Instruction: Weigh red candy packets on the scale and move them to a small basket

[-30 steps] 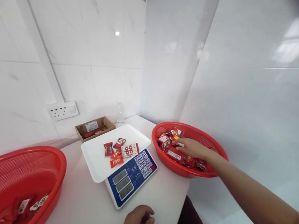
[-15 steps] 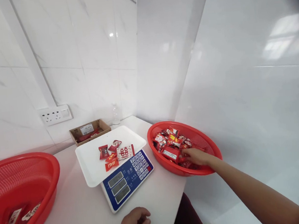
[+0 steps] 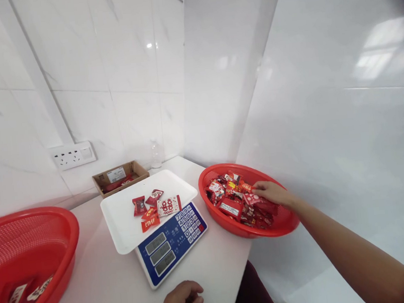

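My right hand [image 3: 272, 193] is over the right red basket [image 3: 226, 223], its fingers closed on a small red packet [image 3: 247, 187] above the wrapped snacks. A pink dotted packet [image 3: 252, 199] lies just below the fingertips. My left hand [image 3: 182, 302] rests half curled on the white table, in front of the scale [image 3: 173, 247], fingers apart from the thumb and nothing between them. On the scale's white tray [image 3: 117, 217] lie several small red packets [image 3: 150, 219] and a white and red packet [image 3: 168, 206].
Another red basket [image 3: 61, 231] with a few packets stands at the left. Behind the tray are a cardboard box [image 3: 139, 169] with red packets and a clear bottle [image 3: 155, 155]. Walls [image 3: 138, 81] close off the back and right; a socket [image 3: 73, 156] is on the left wall.
My right hand has risen and moved slightly back in the basket, now with a red packet at its fingertips. The pink dotted packet has come into view. My left hand has stayed put.
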`<state>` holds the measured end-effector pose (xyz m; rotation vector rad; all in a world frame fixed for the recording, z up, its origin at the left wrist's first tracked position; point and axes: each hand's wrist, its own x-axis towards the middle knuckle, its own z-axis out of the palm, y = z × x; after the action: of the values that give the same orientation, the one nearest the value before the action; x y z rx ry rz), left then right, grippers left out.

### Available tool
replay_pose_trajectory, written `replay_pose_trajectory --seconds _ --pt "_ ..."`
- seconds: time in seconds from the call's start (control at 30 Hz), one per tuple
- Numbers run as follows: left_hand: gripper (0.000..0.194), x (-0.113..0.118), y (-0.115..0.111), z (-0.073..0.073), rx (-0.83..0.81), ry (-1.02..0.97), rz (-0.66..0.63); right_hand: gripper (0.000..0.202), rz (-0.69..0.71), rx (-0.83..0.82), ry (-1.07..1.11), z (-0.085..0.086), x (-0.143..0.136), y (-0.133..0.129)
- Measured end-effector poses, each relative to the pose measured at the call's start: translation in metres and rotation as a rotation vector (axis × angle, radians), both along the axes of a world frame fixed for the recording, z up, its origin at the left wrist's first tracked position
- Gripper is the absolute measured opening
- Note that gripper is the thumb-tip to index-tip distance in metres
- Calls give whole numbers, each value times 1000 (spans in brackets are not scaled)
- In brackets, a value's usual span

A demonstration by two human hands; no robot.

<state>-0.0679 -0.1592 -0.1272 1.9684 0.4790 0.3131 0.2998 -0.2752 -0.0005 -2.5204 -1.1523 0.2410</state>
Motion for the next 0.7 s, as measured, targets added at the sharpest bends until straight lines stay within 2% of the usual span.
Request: replay_pose_trajectory --seconds 0.1,0.17,0.37,0.47,0.57,0.63,0.7 --pt "25 0 0 0 -4 8 1 22 117 -119 79 -5 0 2" --pt "24 0 0 -1 3 13 1 27 140 -170 84 -11 1 7" --pt "22 0 2 -1 28 15 -18 91 70 -310 64 -38 7 29" --pt "20 -1 4 1 37 33 -49 105 22 -343 37 -47 8 36" --pt "20 -1 4 2 30 33 -59 98 16 -330 16 -47 8 37" --pt "20 -1 3 3 23 26 -41 80 31 -303 10 -43 7 34" --pt "20 -1 3 3 20 33 -35 54 67 -262 18 -39 6 30"
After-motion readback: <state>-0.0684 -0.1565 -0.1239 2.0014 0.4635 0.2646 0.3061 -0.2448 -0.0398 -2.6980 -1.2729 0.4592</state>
